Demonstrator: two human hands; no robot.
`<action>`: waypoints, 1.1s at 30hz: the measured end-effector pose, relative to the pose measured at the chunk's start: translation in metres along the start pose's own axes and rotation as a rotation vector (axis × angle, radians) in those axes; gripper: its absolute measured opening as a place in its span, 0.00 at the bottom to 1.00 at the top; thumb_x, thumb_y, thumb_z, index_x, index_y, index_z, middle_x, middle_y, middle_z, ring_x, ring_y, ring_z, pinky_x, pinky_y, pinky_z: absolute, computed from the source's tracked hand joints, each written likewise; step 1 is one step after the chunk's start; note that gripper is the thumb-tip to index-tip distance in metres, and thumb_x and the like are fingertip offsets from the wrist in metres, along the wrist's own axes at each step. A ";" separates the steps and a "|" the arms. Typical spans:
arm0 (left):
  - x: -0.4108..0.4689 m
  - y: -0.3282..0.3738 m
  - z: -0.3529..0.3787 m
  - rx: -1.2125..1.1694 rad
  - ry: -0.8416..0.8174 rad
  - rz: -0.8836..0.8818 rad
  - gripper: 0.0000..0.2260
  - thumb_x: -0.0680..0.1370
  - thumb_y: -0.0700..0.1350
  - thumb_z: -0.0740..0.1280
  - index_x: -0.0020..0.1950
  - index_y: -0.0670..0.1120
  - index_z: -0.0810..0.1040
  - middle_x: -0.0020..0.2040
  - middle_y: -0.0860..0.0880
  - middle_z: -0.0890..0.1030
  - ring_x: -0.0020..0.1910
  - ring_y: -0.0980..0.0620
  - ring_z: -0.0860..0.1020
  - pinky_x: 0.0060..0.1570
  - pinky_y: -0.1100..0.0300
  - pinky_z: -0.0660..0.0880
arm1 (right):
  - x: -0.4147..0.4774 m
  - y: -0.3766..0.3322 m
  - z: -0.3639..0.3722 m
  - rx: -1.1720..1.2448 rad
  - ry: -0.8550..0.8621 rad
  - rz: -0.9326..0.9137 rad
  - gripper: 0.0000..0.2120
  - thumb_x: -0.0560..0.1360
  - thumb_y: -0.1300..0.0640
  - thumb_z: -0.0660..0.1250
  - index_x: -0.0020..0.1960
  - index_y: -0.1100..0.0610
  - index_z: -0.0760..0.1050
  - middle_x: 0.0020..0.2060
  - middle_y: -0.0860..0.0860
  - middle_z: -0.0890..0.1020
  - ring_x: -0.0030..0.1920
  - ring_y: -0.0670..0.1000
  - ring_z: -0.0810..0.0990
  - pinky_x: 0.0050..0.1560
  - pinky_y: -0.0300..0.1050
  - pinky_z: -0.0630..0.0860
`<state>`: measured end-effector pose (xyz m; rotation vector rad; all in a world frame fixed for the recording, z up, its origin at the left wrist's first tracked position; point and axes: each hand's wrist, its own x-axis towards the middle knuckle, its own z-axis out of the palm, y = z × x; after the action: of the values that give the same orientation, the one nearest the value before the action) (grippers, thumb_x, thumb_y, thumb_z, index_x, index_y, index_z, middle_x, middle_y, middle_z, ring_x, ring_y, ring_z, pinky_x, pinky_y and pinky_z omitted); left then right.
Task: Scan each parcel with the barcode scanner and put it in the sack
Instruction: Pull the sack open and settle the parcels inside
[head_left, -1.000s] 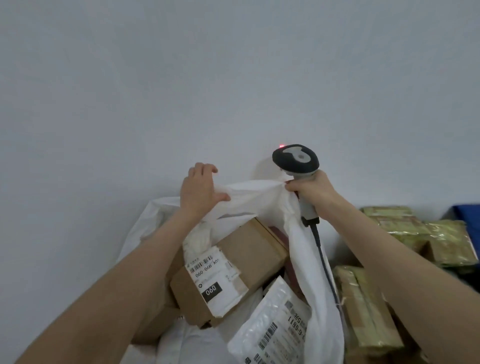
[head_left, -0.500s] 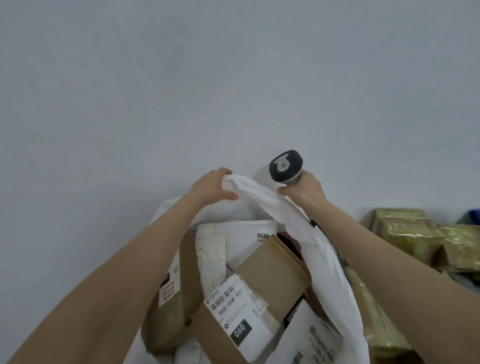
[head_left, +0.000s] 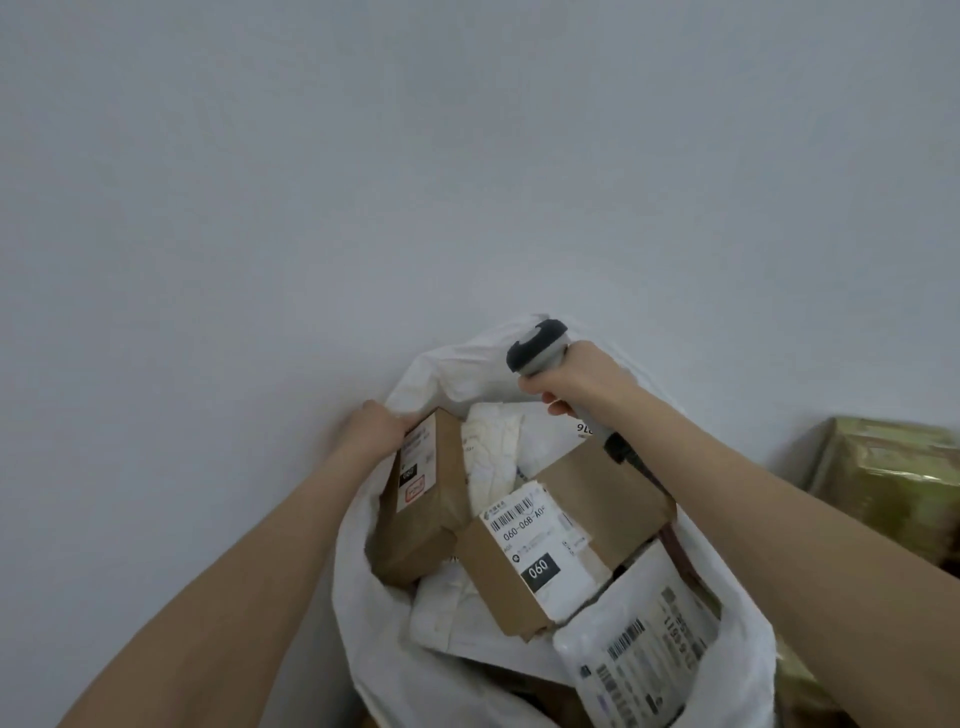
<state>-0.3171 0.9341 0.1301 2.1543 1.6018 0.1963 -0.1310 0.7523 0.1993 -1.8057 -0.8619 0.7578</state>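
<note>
Several parcels crowd the sack (head_left: 743, 649) mouth. A mailer (head_left: 639, 654) perches at the near rim and would likely slide out if that rim sags. The right hand (head_left: 582, 379) grips the scanner (head_left: 537, 345), whose cord (head_left: 621, 452) could snag the 060 box (head_left: 561, 540). The left hand (head_left: 376, 431) sits at the left rim beside a tall box (head_left: 421, 509) — fingers hidden, hold unclear. Little room inside — wall behind, green parcels (head_left: 893, 467) to the right.
</note>
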 end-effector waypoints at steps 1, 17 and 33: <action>-0.002 -0.004 0.001 -0.010 -0.036 -0.013 0.28 0.80 0.58 0.60 0.65 0.34 0.70 0.59 0.39 0.77 0.50 0.41 0.76 0.37 0.57 0.70 | 0.000 0.004 0.007 0.007 -0.004 -0.008 0.09 0.71 0.60 0.74 0.47 0.59 0.75 0.40 0.54 0.78 0.36 0.50 0.77 0.32 0.37 0.72; -0.038 0.007 -0.012 -0.101 0.234 0.153 0.23 0.77 0.49 0.69 0.69 0.42 0.71 0.66 0.41 0.73 0.65 0.42 0.72 0.63 0.50 0.70 | -0.019 0.017 -0.015 -0.181 -0.042 0.012 0.06 0.70 0.57 0.75 0.45 0.54 0.79 0.34 0.52 0.81 0.29 0.48 0.79 0.27 0.36 0.72; -0.167 0.078 0.080 0.027 0.107 0.579 0.19 0.77 0.51 0.68 0.66 0.48 0.74 0.64 0.46 0.70 0.65 0.48 0.69 0.63 0.55 0.69 | -0.124 0.088 -0.082 0.099 0.018 0.189 0.12 0.71 0.55 0.75 0.42 0.62 0.74 0.23 0.54 0.78 0.20 0.49 0.73 0.24 0.37 0.70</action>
<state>-0.2721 0.7390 0.1167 2.6148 0.9900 0.4745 -0.1149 0.5851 0.1606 -1.8198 -0.6366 0.8870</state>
